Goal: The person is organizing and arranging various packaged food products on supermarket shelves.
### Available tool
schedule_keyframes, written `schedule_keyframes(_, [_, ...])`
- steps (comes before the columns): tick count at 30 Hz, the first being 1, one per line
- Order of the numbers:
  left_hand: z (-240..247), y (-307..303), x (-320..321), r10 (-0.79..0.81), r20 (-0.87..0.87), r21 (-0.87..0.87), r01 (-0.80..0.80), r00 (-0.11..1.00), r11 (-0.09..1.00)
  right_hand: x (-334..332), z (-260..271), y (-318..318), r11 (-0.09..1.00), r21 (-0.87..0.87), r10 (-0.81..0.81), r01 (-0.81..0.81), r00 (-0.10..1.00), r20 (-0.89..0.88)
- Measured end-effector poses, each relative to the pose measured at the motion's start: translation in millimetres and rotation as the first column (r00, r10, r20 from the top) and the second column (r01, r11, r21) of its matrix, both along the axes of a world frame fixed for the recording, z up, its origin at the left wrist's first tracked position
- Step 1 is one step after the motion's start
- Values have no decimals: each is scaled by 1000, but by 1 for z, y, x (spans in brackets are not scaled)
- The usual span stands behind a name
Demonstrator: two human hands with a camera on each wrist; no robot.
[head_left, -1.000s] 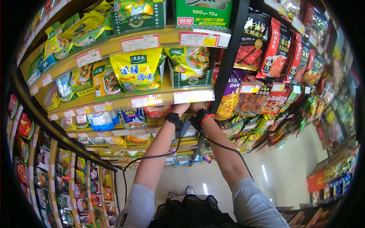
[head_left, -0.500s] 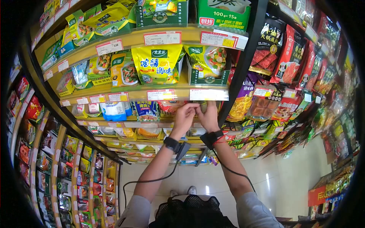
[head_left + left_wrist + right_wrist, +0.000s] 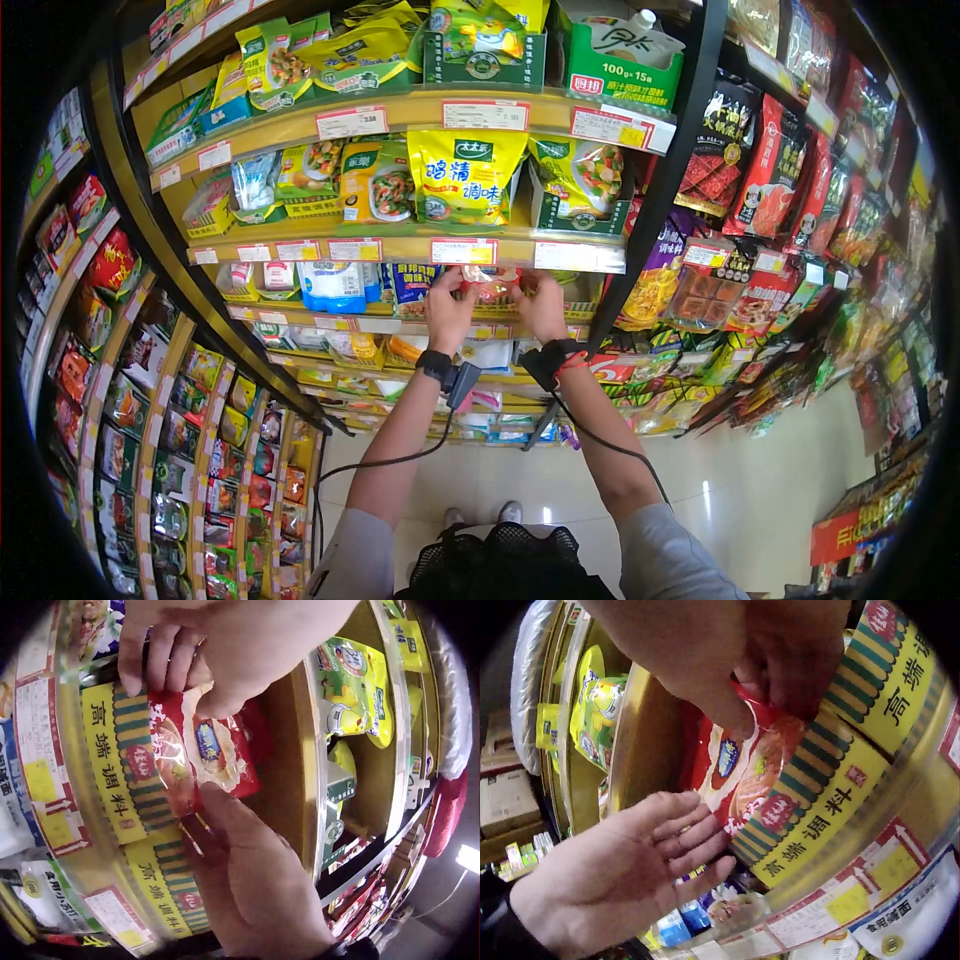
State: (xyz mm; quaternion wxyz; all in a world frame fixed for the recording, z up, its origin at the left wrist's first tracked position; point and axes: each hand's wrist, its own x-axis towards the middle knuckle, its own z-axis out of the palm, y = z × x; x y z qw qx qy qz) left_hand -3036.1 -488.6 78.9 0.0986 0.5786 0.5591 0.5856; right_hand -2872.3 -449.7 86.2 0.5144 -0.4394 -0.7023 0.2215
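Observation:
In the head view my left hand (image 3: 450, 312) and right hand (image 3: 545, 310) are at either side of a red seasoning packet (image 3: 490, 287) on the middle shelf, under a shelf edge. The left wrist view shows the packet (image 3: 217, 754), with a torn-paper design and blue label, standing in a yellow display box (image 3: 109, 765) with striped trim. My left thumb and fingers hold its left edge. My right thumb lies on the packet's front in the right wrist view, its fingers bent down at the right side. The packet's lower part is hidden in the box.
A second matching yellow box (image 3: 161, 889) adjoins on the right. Above, yellow chicken seasoning bags (image 3: 465, 178) fill a shelf with a price-tag edge (image 3: 490, 250). A dark upright post (image 3: 655, 220) and hanging red packets (image 3: 760, 165) stand right. A black cable (image 3: 390, 462) runs from the left wrist.
My hands have come out from under the shelf at right, drawn close together, then parted and moved left along the shelf to the red packet. The head view has shifted too.

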Motion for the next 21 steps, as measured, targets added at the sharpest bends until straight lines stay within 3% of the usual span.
schedule_keyframes(2, [-1,12,-1,-88,219,-4,91,972,996,-1,7,-1,999,27,-29,29,999,26])
schedule_keyframes(4, [0,17,0,-40,202,2,41,979,999,-4,16,-3,983,-131,-104,125,982,156])
schedule_keyframes(5, [-1,17,-2,-26,208,-28,33,978,999,-7,13,-3,983,-129,-111,131,981,157])
schedule_keyframes(7, [-3,18,-4,-18,248,-31,27,968,999,-12,0,-3,983,86,-164,165,986,-12])
schedule_keyframes(8, [-5,18,-6,-25,250,-29,33,968,999,-13,-9,0,981,88,-170,170,985,-11])
schedule_keyframes(11, [-3,10,-3,-27,174,-4,28,984,1000,-8,-25,2,984,164,-25,65,973,-231])
schedule_keyframes(14, [-2,2,-6,-183,277,53,175,943,983,-8,-24,-9,979,189,-37,80,974,-223])
schedule_keyframes(15, [-5,1,-8,-187,277,51,180,942,982,-9,-24,-13,991,115,-28,61,964,-266])
schedule_keyframes(19, [5,-10,-1,-354,348,203,299,868,932,-11,-26,-16,989,125,-21,76,921,-389])
schedule_keyframes(21, [13,-19,1,-406,391,243,332,826,911,-11,-14,-21,962,232,-50,141,933,-357])
